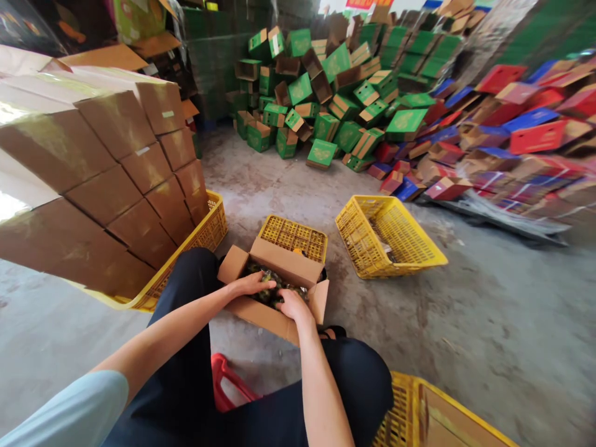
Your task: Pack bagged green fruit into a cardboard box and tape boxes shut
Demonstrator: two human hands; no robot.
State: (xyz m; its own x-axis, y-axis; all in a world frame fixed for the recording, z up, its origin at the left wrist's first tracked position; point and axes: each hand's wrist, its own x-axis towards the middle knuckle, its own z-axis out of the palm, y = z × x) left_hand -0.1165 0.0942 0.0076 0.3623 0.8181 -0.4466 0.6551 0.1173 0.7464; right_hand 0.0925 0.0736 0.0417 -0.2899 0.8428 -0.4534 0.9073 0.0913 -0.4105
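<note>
An open cardboard box [270,315] with raised flaps sits between my knees. Inside lie dark green, rounded items in clear plastic [266,297]; their kind is too small to make out. My left hand [251,284] rests on these packs at the left side, palm down, its fingers stretched out and apart. From the right, my right hand [294,304] reaches into the box, touching the packs with thumb and fingers apart. The fingertips are partly hidden among the packs. Neither hand is seen lifting anything.
An upturned yellow crate [294,236] is just behind the box. Another yellow crate [391,239] stands to the right. Stacked closed cartons [107,174] fill a crate at left. Green boxes [321,105] and red-blue boxes [512,136] lie heaped behind. A red stool [228,379] shows below me.
</note>
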